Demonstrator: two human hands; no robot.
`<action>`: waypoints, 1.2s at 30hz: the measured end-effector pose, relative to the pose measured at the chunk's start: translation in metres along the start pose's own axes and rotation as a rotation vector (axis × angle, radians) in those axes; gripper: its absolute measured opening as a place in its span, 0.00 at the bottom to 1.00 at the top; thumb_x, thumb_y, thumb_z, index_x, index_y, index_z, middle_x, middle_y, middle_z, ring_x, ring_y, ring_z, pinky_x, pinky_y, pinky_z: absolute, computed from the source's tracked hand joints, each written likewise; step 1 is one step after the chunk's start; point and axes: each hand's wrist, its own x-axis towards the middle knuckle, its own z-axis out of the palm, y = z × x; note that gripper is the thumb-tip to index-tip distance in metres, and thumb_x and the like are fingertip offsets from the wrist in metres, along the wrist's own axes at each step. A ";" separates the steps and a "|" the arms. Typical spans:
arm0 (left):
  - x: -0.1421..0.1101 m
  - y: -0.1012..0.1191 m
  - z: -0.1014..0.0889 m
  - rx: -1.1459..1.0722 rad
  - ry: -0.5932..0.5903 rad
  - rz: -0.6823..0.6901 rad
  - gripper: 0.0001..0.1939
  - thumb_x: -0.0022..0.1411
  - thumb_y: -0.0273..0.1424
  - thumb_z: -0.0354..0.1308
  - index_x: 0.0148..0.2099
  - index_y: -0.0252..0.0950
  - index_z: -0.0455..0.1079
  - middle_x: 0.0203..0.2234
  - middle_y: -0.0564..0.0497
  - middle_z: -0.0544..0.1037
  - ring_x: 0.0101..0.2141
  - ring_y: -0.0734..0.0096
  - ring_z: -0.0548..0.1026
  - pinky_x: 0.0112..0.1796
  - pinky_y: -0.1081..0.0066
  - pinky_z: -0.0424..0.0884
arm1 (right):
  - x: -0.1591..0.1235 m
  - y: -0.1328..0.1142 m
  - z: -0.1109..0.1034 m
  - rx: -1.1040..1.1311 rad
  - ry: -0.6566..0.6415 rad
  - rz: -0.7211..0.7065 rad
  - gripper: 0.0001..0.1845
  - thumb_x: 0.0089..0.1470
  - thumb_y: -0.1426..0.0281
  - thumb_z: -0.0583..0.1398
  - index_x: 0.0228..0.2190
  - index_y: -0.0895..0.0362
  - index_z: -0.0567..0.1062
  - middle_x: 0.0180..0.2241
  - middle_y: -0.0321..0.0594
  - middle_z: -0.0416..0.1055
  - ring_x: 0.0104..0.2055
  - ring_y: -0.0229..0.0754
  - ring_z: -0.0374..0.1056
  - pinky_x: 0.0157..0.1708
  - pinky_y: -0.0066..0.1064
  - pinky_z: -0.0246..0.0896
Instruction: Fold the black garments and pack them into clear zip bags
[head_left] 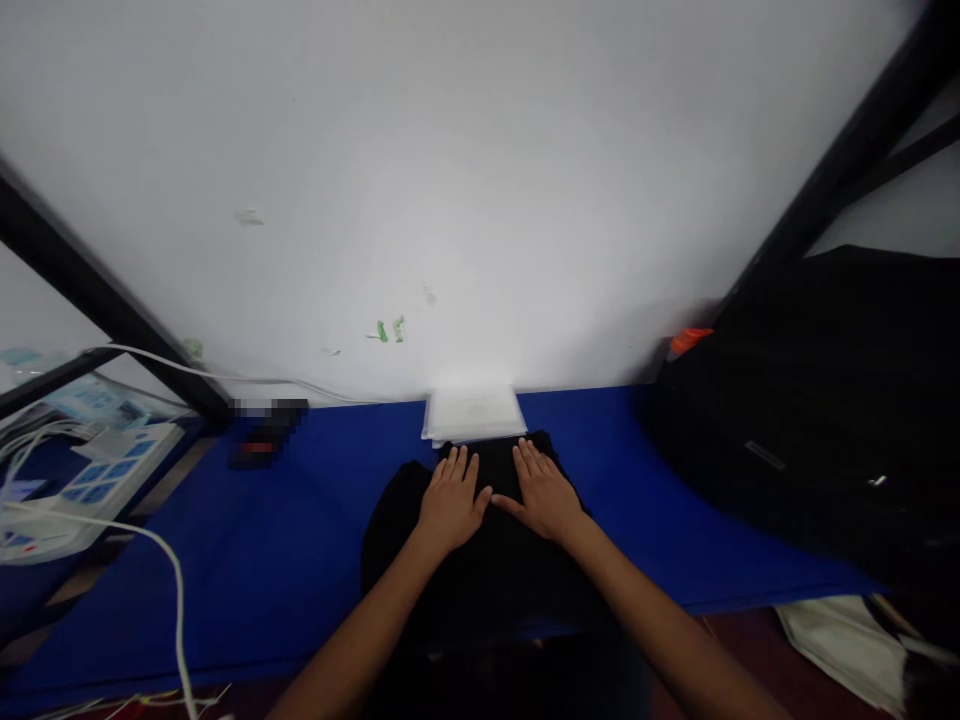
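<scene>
A piece of black cloth [495, 570] lies on the blue-covered surface [292, 550] in front of me; its exact kind cannot be made out. My left hand [452, 497] rests flat on the cloth's far left part, fingers stretched out. Beside it, my right hand [547, 490] presses flat on the far right part, with its fingers pointing away from me. The two thumbs nearly meet in the middle. Just beyond the fingertips, a white, flat, stack-like object [474, 412] sits against the wall. Cloth edges bunch up a little left of my left hand.
A large black bag [810, 420] stands at the right, with an orange item [690, 341] behind it. A dark box [266, 435] lies at the back left. White cables [176, 570] and a white-and-blue panel [112, 480] are at the left. Dark frame bars [817, 190] flank the white wall [480, 180].
</scene>
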 end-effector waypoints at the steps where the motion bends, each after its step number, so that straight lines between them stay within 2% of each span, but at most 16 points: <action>1: -0.001 -0.003 0.002 -0.011 0.014 0.003 0.32 0.69 0.44 0.45 0.68 0.30 0.55 0.66 0.37 0.56 0.67 0.51 0.51 0.64 0.51 0.48 | 0.000 0.005 0.004 0.013 0.021 0.006 0.50 0.60 0.43 0.45 0.65 0.72 0.51 0.68 0.59 0.41 0.70 0.56 0.39 0.66 0.45 0.40; 3: -0.002 -0.008 0.004 -0.032 0.017 0.007 0.33 0.68 0.47 0.46 0.68 0.34 0.55 0.67 0.40 0.56 0.67 0.53 0.51 0.64 0.51 0.47 | -0.001 0.011 0.009 0.025 0.064 0.030 0.49 0.61 0.42 0.41 0.65 0.71 0.51 0.68 0.57 0.40 0.71 0.54 0.37 0.67 0.44 0.37; 6: -0.001 -0.014 0.003 -0.065 0.003 -0.010 0.35 0.66 0.50 0.47 0.68 0.36 0.55 0.67 0.42 0.55 0.67 0.54 0.51 0.63 0.52 0.50 | 0.001 0.014 0.013 0.026 0.099 0.107 0.50 0.61 0.42 0.40 0.65 0.72 0.51 0.69 0.58 0.39 0.71 0.53 0.34 0.67 0.45 0.32; 10: 0.001 -0.018 0.001 -0.101 0.037 -0.061 0.36 0.65 0.52 0.48 0.67 0.35 0.57 0.67 0.41 0.56 0.66 0.52 0.51 0.62 0.51 0.53 | 0.004 0.018 0.014 0.040 0.105 0.191 0.49 0.61 0.42 0.40 0.65 0.71 0.50 0.69 0.58 0.36 0.71 0.54 0.31 0.66 0.46 0.35; 18: 0.002 -0.014 0.001 -0.074 0.102 -0.129 0.35 0.63 0.52 0.50 0.63 0.33 0.62 0.61 0.38 0.64 0.62 0.48 0.59 0.59 0.53 0.58 | 0.003 0.021 0.017 0.047 0.102 0.187 0.49 0.61 0.42 0.39 0.66 0.71 0.49 0.69 0.57 0.37 0.71 0.53 0.31 0.66 0.45 0.37; 22: 0.001 -0.012 0.000 -0.063 0.125 -0.148 0.34 0.63 0.53 0.49 0.62 0.34 0.64 0.58 0.37 0.67 0.59 0.46 0.62 0.57 0.51 0.59 | 0.003 0.020 0.015 0.038 0.101 0.181 0.48 0.61 0.43 0.40 0.65 0.71 0.50 0.69 0.56 0.38 0.71 0.53 0.33 0.66 0.45 0.38; 30: 0.004 -0.015 0.005 -0.066 0.072 -0.166 0.37 0.64 0.54 0.47 0.65 0.34 0.59 0.64 0.37 0.60 0.64 0.45 0.55 0.59 0.50 0.55 | 0.004 0.020 0.015 0.026 0.092 0.182 0.48 0.62 0.44 0.41 0.65 0.71 0.51 0.69 0.57 0.38 0.71 0.53 0.33 0.66 0.45 0.38; 36: 0.008 -0.016 0.005 -0.092 0.093 -0.190 0.37 0.63 0.56 0.47 0.63 0.34 0.62 0.62 0.37 0.62 0.63 0.45 0.58 0.59 0.50 0.56 | 0.005 0.021 0.018 0.032 0.099 0.179 0.48 0.62 0.44 0.40 0.65 0.70 0.50 0.69 0.56 0.38 0.71 0.53 0.32 0.65 0.46 0.39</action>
